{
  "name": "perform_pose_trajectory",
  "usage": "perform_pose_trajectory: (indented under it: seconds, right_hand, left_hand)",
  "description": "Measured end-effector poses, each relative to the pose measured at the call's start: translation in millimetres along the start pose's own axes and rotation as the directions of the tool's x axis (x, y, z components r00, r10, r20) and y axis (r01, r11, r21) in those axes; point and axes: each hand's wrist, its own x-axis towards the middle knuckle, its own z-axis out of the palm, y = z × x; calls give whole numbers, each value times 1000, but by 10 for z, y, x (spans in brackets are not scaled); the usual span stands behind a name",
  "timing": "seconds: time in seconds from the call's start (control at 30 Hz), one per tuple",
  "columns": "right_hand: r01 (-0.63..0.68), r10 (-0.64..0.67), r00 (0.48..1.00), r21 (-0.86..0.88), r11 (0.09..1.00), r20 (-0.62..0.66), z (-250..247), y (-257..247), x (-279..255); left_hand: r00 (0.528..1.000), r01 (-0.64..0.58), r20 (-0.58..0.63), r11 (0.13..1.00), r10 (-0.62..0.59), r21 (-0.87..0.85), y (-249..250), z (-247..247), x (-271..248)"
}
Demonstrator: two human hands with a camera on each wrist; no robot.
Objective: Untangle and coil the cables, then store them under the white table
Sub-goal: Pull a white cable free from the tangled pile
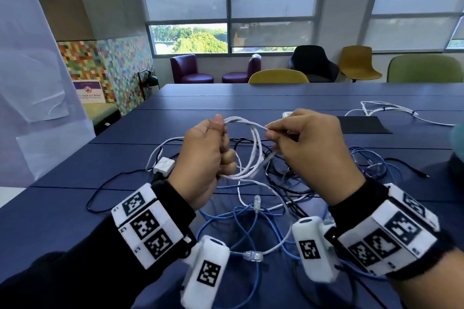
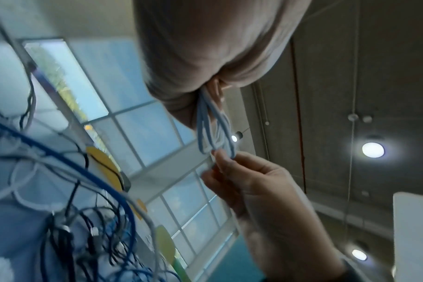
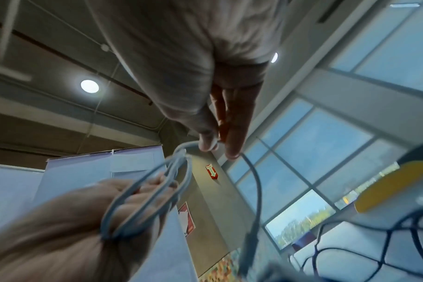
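— White charging cable point(image 1: 252, 150), where is it?
— Looped in several turns above the blue table point(image 1: 276, 98). The left hand point(image 1: 204, 158) has its fingers curled round the loops, thumb on top.
— And the right hand point(image 1: 308, 143)?
— Thumb and forefinger pinch one strand at the coil's right edge.
— Beneath?
— Blue network cables point(image 1: 248, 223) and black leads point(image 1: 283, 173) lie tangled, near side; a white adapter point(image 1: 163, 165) at left.

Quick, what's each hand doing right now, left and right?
Left hand: closed, gripping the loops of the white cable.
Right hand: closed, pinching a strand of the same white cable between thumb and fingers.
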Motion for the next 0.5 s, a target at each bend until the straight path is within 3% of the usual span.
perform_pose_trajectory:
  seconds: [0.07, 0.13, 0.17, 0.23, 0.27, 0.3, 0.5]
  right_hand:
    - [-94, 98, 995, 163, 982, -18, 68, -36, -38]
    - [-218, 224, 974, 402, 889, 32, 129, -108, -81]
    - [-289, 291, 953, 543, 788, 84, 148, -152, -97]
    - [-421, 398, 888, 757, 500, 231, 157, -226, -108]
    - [-452, 408, 867, 795, 404, 286, 153, -250, -109]
    - [-465, 396, 863, 800, 379, 313, 148, -254, -112]
    - [-396, 330, 915, 675, 623, 232, 188, -226, -143]
  left_hand:
    - [999, 27, 22, 992, -24, -124, -5, 37, -13]
    - [999, 37, 43, 980, -29, -197, -28, 70, -20]
    - [998, 38, 48, 978, -28, -206, -43, 79, -23]
    - [999, 33, 43, 981, -25, -191, -71, 83, -30]
    - [999, 29, 36, 984, -23, -178, -82, 81, -33]
    - [999, 24, 29, 986, -20, -166, -88, 82, -34]
    - [1000, -3, 15, 996, 4, -85, -113, 56, -14]
